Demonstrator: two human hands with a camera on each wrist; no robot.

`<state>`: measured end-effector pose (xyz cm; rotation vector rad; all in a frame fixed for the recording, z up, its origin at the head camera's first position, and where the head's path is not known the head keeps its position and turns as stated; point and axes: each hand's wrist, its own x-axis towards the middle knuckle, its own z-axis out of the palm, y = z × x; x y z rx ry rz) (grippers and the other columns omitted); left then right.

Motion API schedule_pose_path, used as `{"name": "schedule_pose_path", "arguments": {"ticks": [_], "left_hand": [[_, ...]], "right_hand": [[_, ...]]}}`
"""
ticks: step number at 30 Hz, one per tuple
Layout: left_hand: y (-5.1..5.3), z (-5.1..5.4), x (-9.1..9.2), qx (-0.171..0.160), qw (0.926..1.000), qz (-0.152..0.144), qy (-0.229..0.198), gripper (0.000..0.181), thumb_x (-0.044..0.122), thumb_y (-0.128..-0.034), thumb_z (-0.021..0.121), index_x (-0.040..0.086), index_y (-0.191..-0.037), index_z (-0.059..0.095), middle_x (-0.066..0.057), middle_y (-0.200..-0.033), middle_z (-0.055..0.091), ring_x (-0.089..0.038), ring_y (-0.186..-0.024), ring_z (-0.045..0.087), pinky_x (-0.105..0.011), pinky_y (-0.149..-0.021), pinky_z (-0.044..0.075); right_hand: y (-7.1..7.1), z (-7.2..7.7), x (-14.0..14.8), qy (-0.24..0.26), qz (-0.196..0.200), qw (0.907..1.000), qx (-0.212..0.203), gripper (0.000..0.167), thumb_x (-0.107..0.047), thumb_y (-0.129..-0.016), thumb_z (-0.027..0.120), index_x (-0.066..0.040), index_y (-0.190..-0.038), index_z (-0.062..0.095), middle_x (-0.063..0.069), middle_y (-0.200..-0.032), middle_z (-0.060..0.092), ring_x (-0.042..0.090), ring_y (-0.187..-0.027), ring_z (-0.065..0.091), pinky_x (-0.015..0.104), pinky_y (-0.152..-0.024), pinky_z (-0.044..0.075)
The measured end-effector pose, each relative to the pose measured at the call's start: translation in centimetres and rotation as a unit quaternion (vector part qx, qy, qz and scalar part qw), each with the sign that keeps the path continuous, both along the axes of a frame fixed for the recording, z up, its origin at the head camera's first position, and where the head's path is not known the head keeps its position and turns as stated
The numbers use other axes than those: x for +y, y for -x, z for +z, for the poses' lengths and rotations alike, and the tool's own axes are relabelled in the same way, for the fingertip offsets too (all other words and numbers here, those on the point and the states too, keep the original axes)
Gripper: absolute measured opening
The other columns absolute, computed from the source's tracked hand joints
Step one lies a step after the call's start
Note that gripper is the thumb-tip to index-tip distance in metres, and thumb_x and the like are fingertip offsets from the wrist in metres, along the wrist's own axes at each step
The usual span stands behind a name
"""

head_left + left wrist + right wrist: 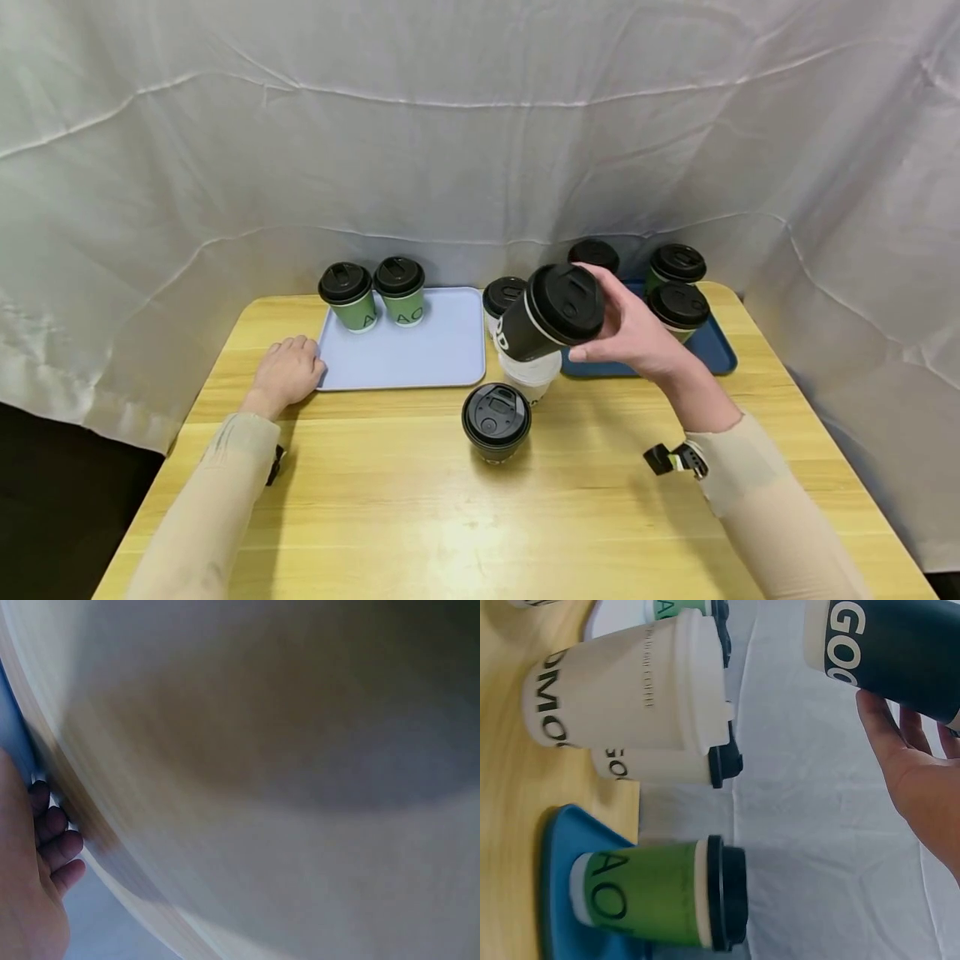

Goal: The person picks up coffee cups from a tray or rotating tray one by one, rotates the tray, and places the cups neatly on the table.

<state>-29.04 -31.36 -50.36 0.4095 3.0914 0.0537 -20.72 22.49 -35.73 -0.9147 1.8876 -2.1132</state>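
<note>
My right hand (633, 325) grips a black paper coffee cup (521, 329) with a black lid and white lettering, raised and tilted above the table. Below it, partly hidden, stands a white cup with a white lid (532, 375). Behind that is a white cup with a black lid (504, 293). A dark cup with a black lid (497, 421) stands upright nearer the front. My left hand (288, 371) rests on the table against the left edge of a pale tray (442, 358), fingers loosely bent. Two green cups (354, 312) with black lids stand on that tray.
A dark blue tray (720, 354) lies at the right, partly hidden by my right hand. Green cup (652, 892) and other black-lidded cups (678, 307) stand on it. A pale curtain (480, 167) hangs behind and beside the wooden table (360, 500).
</note>
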Motion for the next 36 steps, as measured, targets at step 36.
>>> {"name": "schedule_pose_path", "arguments": {"ticks": [36], "left_hand": [[-0.2,0.5,0.2,0.001,1.0000,-0.002,0.003,0.033,0.023,-0.1008,0.041,-0.006,-0.111,0.055,-0.028,-0.121,0.057,-0.046,-0.115,0.053,-0.061,-0.100,0.040]], "right_hand": [[-4.7,-9.1,5.0,-0.199,-0.006,0.9799,-0.020,0.096,0.000,-0.077,0.089,-0.009,-0.156,0.036,0.016,-0.147,0.050,0.013,-0.130,0.055,0.023,-0.105,0.046]]}}
